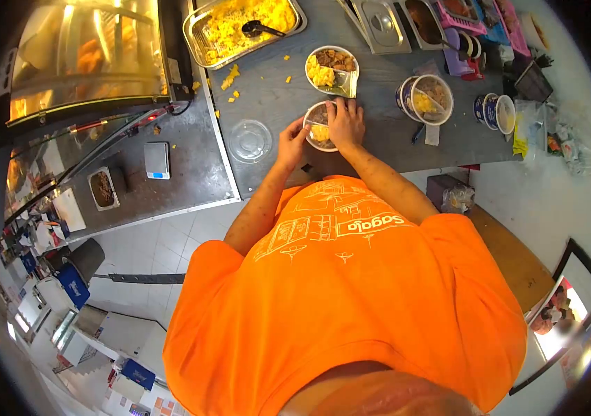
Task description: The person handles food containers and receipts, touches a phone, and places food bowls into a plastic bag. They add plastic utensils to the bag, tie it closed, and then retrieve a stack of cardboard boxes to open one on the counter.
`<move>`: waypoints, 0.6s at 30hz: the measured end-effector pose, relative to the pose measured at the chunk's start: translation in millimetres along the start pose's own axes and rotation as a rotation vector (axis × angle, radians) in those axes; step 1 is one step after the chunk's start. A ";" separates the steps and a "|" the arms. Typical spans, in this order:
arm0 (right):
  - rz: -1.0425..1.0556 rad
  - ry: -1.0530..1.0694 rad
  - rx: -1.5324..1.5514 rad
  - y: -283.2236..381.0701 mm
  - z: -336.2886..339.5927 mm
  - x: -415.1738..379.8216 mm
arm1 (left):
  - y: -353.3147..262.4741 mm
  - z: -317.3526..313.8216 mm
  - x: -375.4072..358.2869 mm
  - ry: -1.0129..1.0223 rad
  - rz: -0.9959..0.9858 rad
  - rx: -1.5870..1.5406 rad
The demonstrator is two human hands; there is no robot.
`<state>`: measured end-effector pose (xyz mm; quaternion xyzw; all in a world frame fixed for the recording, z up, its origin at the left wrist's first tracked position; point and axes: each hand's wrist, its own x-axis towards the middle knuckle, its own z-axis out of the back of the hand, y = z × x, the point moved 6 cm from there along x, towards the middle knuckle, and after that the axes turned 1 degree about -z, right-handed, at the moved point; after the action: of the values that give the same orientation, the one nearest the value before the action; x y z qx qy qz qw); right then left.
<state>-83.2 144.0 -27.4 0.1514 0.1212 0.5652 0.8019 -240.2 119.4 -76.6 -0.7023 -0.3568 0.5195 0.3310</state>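
Note:
Both hands are at a round divided food bowl [320, 134] near the counter's front edge; yellow rice and a darker food show in it. A clear cover seems to lie over its top. My left hand [291, 143] grips the bowl's left rim, fingers closed against it. My right hand [346, 123] holds the right side, its fingers bent over the top edge. Just behind is an uncovered divided bowl [320, 73] with yellow rice and brown meat pieces, its front right section see-through. Left of my hands lies a clear round plastic lid [250, 141].
A foil-like metal tray [300, 26] of yellow rice holds a black spoon [261, 28]; rice bits are scattered nearby. To the right stand filled bowls [431, 100] and stacked bowls [505, 113]. A digital scale [157, 159] and a lit display case [87, 59] are left.

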 end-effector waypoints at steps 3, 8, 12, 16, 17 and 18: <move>-0.118 0.153 0.098 -4.7 9.6 2.9 | 6.2 -3.3 18.0 -0.105 -0.056 -0.029; -0.161 0.214 0.173 -22.0 6.2 -8.0 | -0.8 -24.2 25.6 -0.365 -0.261 0.430; -0.079 0.190 0.178 -20.9 2.3 -6.7 | 32.8 -7.8 46.9 -0.340 -0.047 0.300; -0.145 0.367 0.138 -28.6 0.1 -10.2 | -34.1 7.8 -3.7 -0.528 -0.487 0.685; -0.161 0.291 0.165 -28.6 11.7 -11.6 | -52.7 17.8 -25.9 -0.618 -0.525 0.846; -0.183 0.217 0.190 -30.7 23.1 -15.5 | -55.6 33.7 -41.6 -0.635 -0.533 0.967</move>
<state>-53.2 117.2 -17.4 0.1528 0.2732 0.4888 0.8143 -290.0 116.7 -17.8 -0.1722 -0.3251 0.7046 0.6068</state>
